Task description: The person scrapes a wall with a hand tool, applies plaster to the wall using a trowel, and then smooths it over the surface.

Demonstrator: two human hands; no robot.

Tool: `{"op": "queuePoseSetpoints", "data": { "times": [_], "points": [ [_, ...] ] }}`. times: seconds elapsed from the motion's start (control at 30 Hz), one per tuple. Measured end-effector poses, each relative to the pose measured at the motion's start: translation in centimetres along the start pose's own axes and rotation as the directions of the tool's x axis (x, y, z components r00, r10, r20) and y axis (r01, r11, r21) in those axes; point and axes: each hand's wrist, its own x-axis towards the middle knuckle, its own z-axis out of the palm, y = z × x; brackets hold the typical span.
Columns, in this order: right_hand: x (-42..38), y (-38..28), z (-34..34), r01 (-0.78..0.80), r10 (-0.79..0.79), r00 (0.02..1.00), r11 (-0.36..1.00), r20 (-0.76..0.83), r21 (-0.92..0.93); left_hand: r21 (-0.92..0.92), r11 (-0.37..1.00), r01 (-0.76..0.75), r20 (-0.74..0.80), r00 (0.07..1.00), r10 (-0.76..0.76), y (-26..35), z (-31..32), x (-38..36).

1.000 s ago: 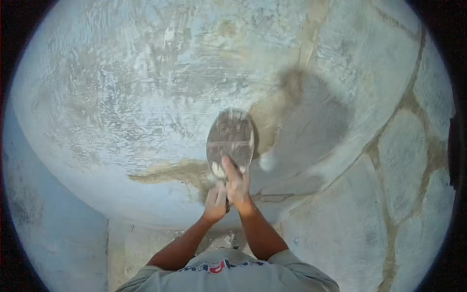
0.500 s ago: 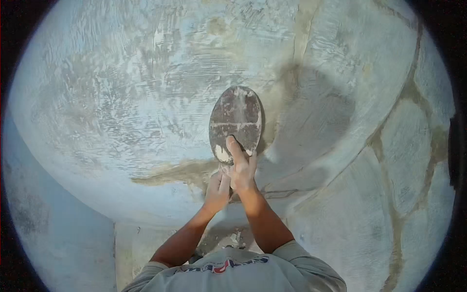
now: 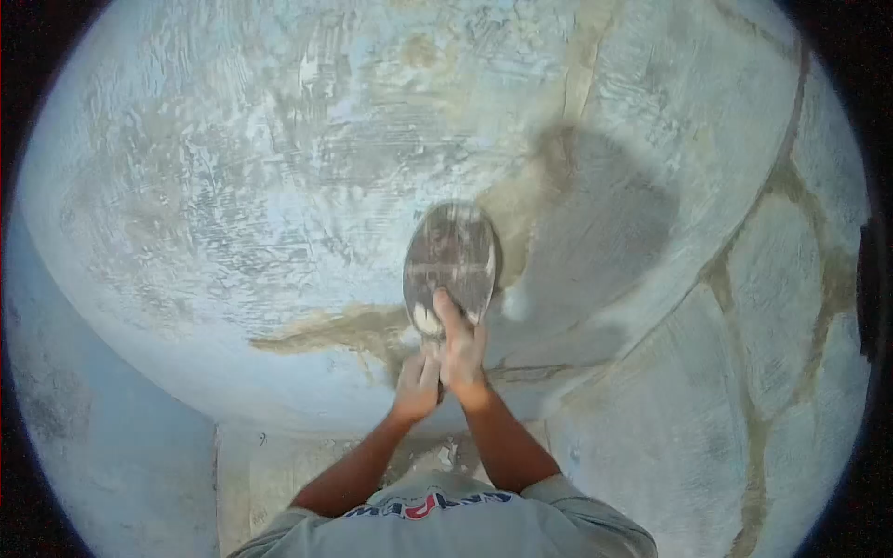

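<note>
Head camera view: the right hand point(image 3: 461, 355) is closed on the lower end of an oval paddle-shaped tool point(image 3: 453, 253), one digit laid straight up its dark, white-smeared face and the others bent at its lower right edge. The left hand point(image 3: 418, 385) is just beside it, lower and to the left, its fingers closed round the narrow handle point(image 3: 440, 394) below the oval; little of that handle shows between the two hands.

Compared with the frame half a second ago, the paddle-shaped tool has come down toward the person's body, and both hands have come down with it. Its face, crisp then, is now slightly blurred. The grip itself looks the same.

The tool stands with its rounded end pointing away from the person, over a rough, mottled plaster surface point(image 3: 307, 167); whether it touches the plaster cannot be told. Right of the tool lies a broad dark shadow point(image 3: 605, 223), and to its lower left runs a brown patch point(image 3: 330, 330). Farther right of it, brown seams point(image 3: 752, 465) branch between pale, rounded panels point(image 3: 770, 307). Well to its lower left is a bluish wall section point(image 3: 121, 437). Below it, nearest the camera wearer, is a grey-green T-shirt point(image 3: 446, 535) with lettering across it.
</note>
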Motion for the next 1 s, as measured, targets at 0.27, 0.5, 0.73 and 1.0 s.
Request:
{"op": "queuePoseSetpoints", "data": {
  "times": [0.27,0.5,0.73,1.0],
  "points": [
    [2.6,-1.7,1.1,-0.191,0.193,0.981,0.981,-0.032,0.037,-0.084,0.989,0.119,0.105,0.988,-0.109,5.5,-1.0,3.3],
    [-0.5,6.9,-3.1,0.192,-0.189,0.981,0.978,0.04,-0.087,-0.139,0.946,0.292,0.057,0.956,-0.286,-1.6,0.0,-2.6],
    [1.3,4.1,-2.1,-0.057,0.055,0.998,0.997,-0.036,-0.048,-0.053,0.997,0.06,0.033,0.998,-0.058,1.2,-0.2,0.8],
    [-1.0,6.5,-3.6,-0.169,0.187,0.981,0.956,-0.055,0.24,0.206,0.976,-0.071,-0.038,0.996,0.08,-7.1,0.4,-2.2]
  ]
}}
